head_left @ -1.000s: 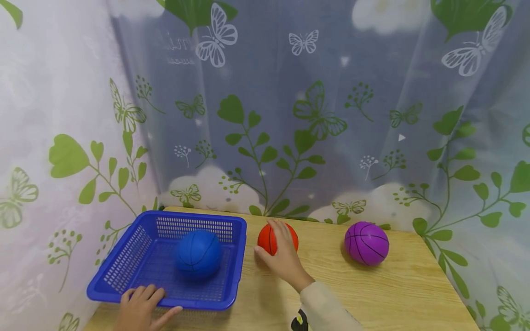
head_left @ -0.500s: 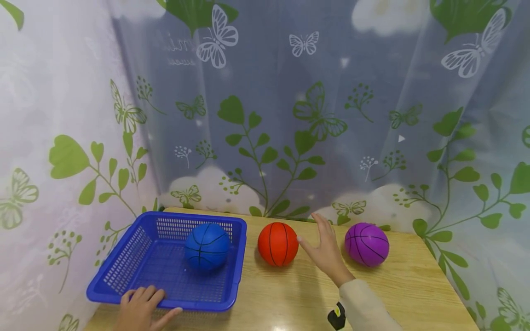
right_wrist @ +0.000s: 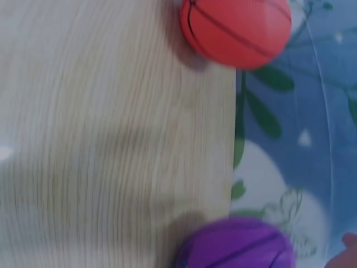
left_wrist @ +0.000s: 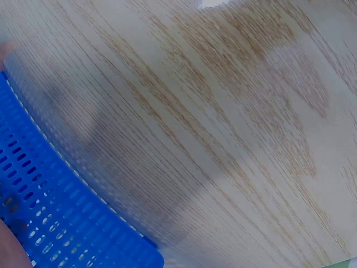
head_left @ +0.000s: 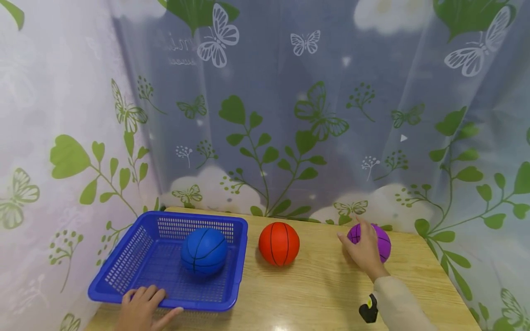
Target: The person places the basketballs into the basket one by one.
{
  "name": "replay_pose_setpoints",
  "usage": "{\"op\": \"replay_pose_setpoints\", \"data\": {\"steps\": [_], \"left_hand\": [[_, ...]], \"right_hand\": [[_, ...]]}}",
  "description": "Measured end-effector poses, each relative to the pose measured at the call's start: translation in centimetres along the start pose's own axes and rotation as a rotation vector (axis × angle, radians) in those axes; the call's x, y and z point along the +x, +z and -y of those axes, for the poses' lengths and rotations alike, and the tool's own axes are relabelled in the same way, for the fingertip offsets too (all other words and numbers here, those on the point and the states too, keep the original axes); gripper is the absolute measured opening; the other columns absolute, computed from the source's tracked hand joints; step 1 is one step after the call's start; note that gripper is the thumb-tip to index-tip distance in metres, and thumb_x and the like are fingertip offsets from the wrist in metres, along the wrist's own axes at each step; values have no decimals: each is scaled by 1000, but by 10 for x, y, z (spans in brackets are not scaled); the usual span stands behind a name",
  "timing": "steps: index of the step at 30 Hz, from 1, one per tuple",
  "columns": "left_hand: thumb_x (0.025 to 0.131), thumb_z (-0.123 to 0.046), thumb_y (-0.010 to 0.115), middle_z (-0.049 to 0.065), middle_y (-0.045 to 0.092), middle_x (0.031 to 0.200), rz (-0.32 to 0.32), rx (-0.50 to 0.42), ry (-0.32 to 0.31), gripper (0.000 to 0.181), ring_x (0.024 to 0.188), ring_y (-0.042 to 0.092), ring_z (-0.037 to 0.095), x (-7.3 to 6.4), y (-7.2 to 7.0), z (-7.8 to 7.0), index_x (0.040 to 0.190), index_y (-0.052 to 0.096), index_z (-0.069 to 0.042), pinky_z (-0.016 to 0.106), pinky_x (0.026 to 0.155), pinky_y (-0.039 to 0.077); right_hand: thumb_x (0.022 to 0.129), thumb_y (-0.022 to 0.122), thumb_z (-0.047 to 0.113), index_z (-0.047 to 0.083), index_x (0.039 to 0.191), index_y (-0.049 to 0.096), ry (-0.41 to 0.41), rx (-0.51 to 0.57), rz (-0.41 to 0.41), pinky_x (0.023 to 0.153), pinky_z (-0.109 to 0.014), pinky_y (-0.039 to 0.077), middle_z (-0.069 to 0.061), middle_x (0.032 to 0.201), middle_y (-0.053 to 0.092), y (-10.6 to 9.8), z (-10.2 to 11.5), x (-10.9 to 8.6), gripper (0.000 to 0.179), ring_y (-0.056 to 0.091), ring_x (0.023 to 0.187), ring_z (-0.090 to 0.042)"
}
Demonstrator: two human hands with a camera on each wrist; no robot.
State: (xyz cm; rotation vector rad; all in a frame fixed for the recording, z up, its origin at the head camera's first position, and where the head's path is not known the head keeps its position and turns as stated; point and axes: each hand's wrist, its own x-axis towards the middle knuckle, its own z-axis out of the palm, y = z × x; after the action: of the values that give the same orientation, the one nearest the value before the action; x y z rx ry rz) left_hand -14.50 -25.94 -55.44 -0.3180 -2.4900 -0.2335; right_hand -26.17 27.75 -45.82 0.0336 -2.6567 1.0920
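Note:
My left hand grips the near rim of a blue plastic basket, its fingers over the edge and its thumb stretched along the outside. In the left wrist view only bits of that hand show beside the perforated basket wall. A blue toy basketball lies inside the basket. Over at the right, my right hand is at a purple toy basketball, fingers spread and partly covering it. In the right wrist view a fingertip appears apart from the purple ball.
A red toy basketball sits on the wooden table between the basket and the purple ball. Printed curtains hang behind the table and along both sides. A dark strap piece hangs by the right sleeve.
My right hand has moved from the red ball rightward to the purple one. The blue ball has shifted slightly inside the basket. My left hand stays on the rim.

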Motion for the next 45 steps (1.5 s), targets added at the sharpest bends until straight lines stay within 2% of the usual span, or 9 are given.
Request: {"op": "replay_pose_setpoints", "data": {"steps": [5,9,16,20,23,29,32,39,45], "left_hand": [[66,-66,71,-10,50,70,-10,2,7,42,67,52,17,0,1,1,71,57,-27,55,70,43],[67,-66,71,-10,50,71,7,3,11,42,68,52,16,-1,2,1,72,57,-27,55,70,44],[67,-66,72,-12,50,71,8,-2,-7,41,68,52,16,-2,3,0,71,57,-28,55,70,42],[66,-64,73,-12,50,71,-11,-6,8,41,68,52,15,-2,3,1,71,56,-28,54,70,42],[67,-64,73,-12,49,71,-8,-8,11,40,68,51,15,-1,3,1,71,56,-28,54,70,42],[69,-67,70,-14,47,72,46,5,-10,41,70,50,14,0,0,0,72,56,-28,54,72,43],[68,-66,70,-13,48,72,39,10,-1,42,69,50,14,1,-1,0,72,56,-27,55,71,43],[67,-66,71,-12,49,72,-7,4,25,42,69,51,14,0,0,-1,72,57,-26,54,69,44],[67,-67,71,-11,50,71,-15,12,26,43,68,51,15,-1,1,1,72,57,-26,54,69,44]], "right_hand": [[89,65,33,-6,146,20,56,-50,-44,105,-70,11,-34,146,22,-18,-21,3,82,12,135,-55],[89,65,34,-10,145,19,107,-80,-74,107,-66,6,-37,144,23,-29,-42,2,84,13,134,-56],[89,65,39,-9,147,13,181,-89,-92,107,-67,3,-39,146,18,-39,-71,-2,91,10,135,-56],[85,68,37,-10,146,16,162,-116,-113,103,-69,9,-39,141,22,-38,-81,-5,93,17,132,-56],[84,68,37,-11,146,14,158,-126,-99,101,-71,10,-41,141,20,-36,-88,-6,95,16,131,-57],[84,69,39,-8,148,10,234,-88,-64,105,-69,7,-42,146,11,-31,-97,-7,99,11,134,-60],[84,68,39,-9,148,7,263,-80,-33,105,-69,9,-42,146,9,-27,-99,-7,101,12,132,-61],[87,67,39,-4,150,-3,291,-34,46,102,-69,25,-41,145,9,-13,-105,-6,103,20,130,-61],[87,67,42,-3,150,-6,280,20,48,102,-68,28,-40,145,11,-6,-104,-3,106,23,131,-58]]}}
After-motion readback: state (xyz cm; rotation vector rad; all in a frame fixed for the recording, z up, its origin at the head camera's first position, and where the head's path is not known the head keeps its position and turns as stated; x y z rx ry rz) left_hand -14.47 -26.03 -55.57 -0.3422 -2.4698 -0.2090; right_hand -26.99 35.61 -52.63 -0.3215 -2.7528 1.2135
